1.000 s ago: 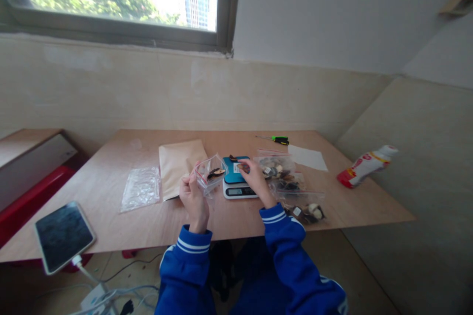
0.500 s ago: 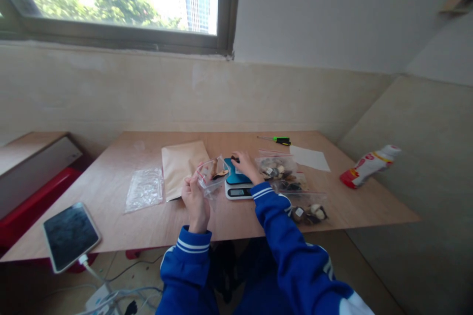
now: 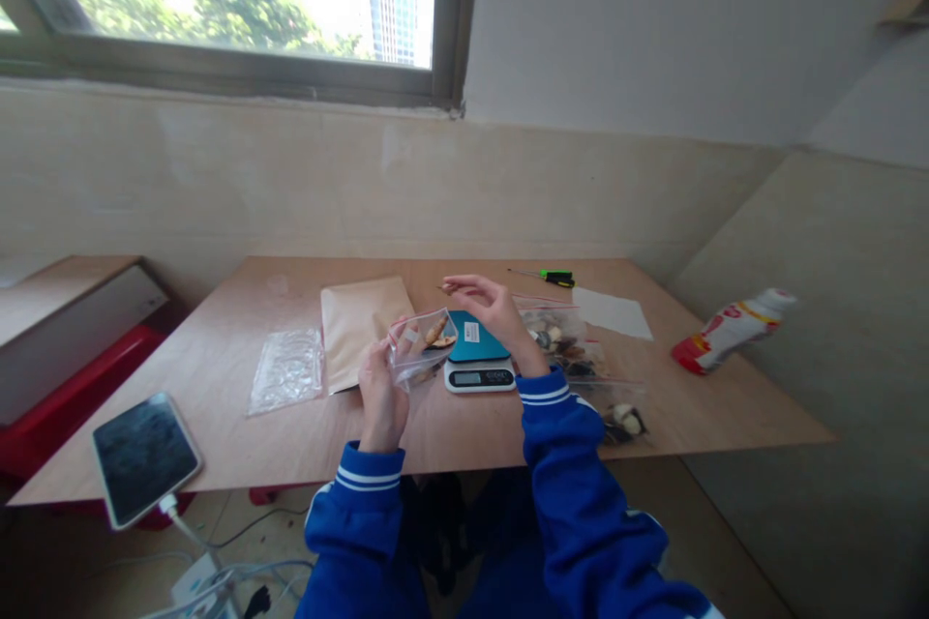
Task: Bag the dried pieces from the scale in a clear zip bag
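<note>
My left hand (image 3: 382, 387) grips a small clear zip bag (image 3: 423, 344) by its near corner, holding it open just left of the scale. Brown and dark pieces lie inside the bag. My right hand (image 3: 492, 311) hovers above the blue-topped kitchen scale (image 3: 475, 355), its fingers pinched on a small thin piece above the bag's mouth. The scale's platform is bare apart from a white label.
Filled zip bags (image 3: 562, 338) lie right of the scale, one more (image 3: 622, 416) at the table's front edge. A brown envelope (image 3: 361, 324) and empty clear bag (image 3: 286, 368) lie left. Screwdriver (image 3: 550, 277), white paper (image 3: 611, 311), bottle (image 3: 730, 331) and tablet (image 3: 145, 456) are around.
My right hand picked a small piece off the scale's platform and lifted it toward the bag's mouth. The left hand kept holding the bag open.
</note>
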`<state>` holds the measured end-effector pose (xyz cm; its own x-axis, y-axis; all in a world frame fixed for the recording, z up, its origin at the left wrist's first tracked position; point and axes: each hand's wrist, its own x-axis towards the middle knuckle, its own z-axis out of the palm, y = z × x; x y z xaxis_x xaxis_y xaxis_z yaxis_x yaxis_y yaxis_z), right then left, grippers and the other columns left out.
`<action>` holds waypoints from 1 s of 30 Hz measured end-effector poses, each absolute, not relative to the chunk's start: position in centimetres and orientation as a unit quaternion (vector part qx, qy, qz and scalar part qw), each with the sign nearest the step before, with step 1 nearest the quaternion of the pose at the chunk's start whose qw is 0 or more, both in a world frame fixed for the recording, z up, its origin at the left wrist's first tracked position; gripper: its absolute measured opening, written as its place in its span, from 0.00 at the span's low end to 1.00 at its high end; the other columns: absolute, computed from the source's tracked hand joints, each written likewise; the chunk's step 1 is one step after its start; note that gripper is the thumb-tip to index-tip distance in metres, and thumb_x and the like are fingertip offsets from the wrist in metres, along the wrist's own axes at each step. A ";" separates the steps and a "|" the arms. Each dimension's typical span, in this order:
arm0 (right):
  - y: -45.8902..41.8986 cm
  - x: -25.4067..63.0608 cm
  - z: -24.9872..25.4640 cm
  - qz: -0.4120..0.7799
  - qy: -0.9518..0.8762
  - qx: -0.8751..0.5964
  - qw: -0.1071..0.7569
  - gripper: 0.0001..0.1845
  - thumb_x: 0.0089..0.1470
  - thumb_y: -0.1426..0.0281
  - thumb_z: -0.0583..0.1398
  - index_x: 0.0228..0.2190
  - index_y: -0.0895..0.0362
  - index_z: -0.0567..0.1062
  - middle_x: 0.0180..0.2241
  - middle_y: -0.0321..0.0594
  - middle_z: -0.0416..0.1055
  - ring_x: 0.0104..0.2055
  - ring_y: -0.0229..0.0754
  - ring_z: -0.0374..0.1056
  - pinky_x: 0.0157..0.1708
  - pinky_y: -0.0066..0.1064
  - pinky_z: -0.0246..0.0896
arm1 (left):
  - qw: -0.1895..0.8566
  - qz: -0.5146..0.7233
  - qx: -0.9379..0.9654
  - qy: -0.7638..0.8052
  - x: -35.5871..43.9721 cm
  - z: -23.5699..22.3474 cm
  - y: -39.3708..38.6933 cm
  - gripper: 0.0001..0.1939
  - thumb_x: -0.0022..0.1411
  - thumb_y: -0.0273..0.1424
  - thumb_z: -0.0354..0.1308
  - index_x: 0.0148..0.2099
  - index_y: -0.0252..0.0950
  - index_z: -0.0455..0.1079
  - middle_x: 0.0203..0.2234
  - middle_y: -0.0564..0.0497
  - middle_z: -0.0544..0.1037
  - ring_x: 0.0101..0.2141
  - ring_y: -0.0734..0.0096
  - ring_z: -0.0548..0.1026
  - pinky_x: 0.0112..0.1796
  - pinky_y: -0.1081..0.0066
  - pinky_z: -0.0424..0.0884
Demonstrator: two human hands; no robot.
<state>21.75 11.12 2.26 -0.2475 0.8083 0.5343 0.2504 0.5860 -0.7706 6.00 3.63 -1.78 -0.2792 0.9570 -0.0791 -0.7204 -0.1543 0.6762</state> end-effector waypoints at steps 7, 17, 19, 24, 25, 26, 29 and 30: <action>9.8 22.0 2.2 0.354 -0.709 -0.357 0.494 0.19 0.57 0.58 0.56 0.47 0.51 0.74 0.51 0.40 0.71 0.53 0.43 0.66 0.52 0.36 0.61 | 0.625 0.684 0.216 0.306 5.3 -1.3 3.5 0.17 0.56 0.38 0.55 0.44 0.33 0.72 0.47 0.40 0.76 0.52 0.53 0.70 0.50 0.55 0.68; 7.5 21.4 -2.1 0.435 -0.624 -0.384 0.523 0.21 0.46 0.52 0.64 0.33 0.57 0.77 0.32 0.39 0.77 0.34 0.41 0.72 0.37 0.31 0.67 | 0.696 0.603 0.279 0.273 4.1 -1.8 3.4 0.18 0.56 0.38 0.56 0.44 0.32 0.73 0.46 0.42 0.76 0.51 0.54 0.71 0.53 0.55 0.65; 7.1 20.9 -2.0 0.403 -0.567 -0.422 0.582 0.19 0.46 0.53 0.64 0.30 0.57 0.77 0.26 0.38 0.76 0.30 0.41 0.71 0.34 0.31 0.67 | 0.688 0.605 0.277 0.290 4.3 -1.6 3.0 0.19 0.57 0.40 0.56 0.44 0.32 0.74 0.46 0.41 0.76 0.50 0.54 0.72 0.52 0.55 0.66; 6.3 20.8 -1.1 0.321 -0.455 -0.478 0.679 0.19 0.49 0.54 0.62 0.30 0.58 0.76 0.23 0.38 0.75 0.27 0.41 0.71 0.31 0.31 0.66 | 0.622 0.645 0.334 0.292 4.6 -2.0 1.9 0.24 0.57 0.48 0.55 0.46 0.33 0.72 0.45 0.42 0.77 0.49 0.56 0.73 0.50 0.56 0.67; 6.0 20.8 -0.9 0.310 -0.449 -0.484 0.684 0.20 0.51 0.53 0.60 0.30 0.59 0.76 0.23 0.38 0.75 0.27 0.41 0.71 0.31 0.31 0.66 | 0.587 0.655 0.363 0.307 4.7 -2.2 1.8 0.22 0.56 0.46 0.57 0.46 0.34 0.72 0.44 0.43 0.77 0.48 0.58 0.74 0.50 0.58 0.68; 5.7 20.9 -0.7 0.302 -0.449 -0.488 0.685 0.20 0.52 0.53 0.59 0.30 0.59 0.76 0.23 0.39 0.75 0.26 0.41 0.71 0.31 0.31 0.66 | 0.546 0.665 0.388 0.330 4.8 -2.4 1.6 0.20 0.56 0.43 0.59 0.45 0.35 0.72 0.43 0.45 0.78 0.46 0.60 0.75 0.49 0.61 0.68; 4.5 20.9 -0.4 0.292 -0.462 -0.484 0.683 0.22 0.55 0.53 0.56 0.30 0.59 0.75 0.23 0.40 0.76 0.26 0.42 0.72 0.30 0.32 0.67 | 0.442 0.678 0.432 0.399 4.9 -2.6 1.5 0.13 0.57 0.39 0.60 0.39 0.35 0.72 0.36 0.49 0.79 0.39 0.67 0.76 0.44 0.68 0.71; 4.1 20.9 -0.3 0.290 -0.470 -0.480 0.681 0.22 0.56 0.53 0.55 0.29 0.59 0.75 0.23 0.39 0.76 0.25 0.42 0.72 0.30 0.32 0.67 | 0.425 0.680 0.437 0.408 4.9 -2.5 1.5 0.12 0.58 0.39 0.59 0.38 0.35 0.72 0.34 0.50 0.79 0.36 0.69 0.77 0.42 0.69 0.71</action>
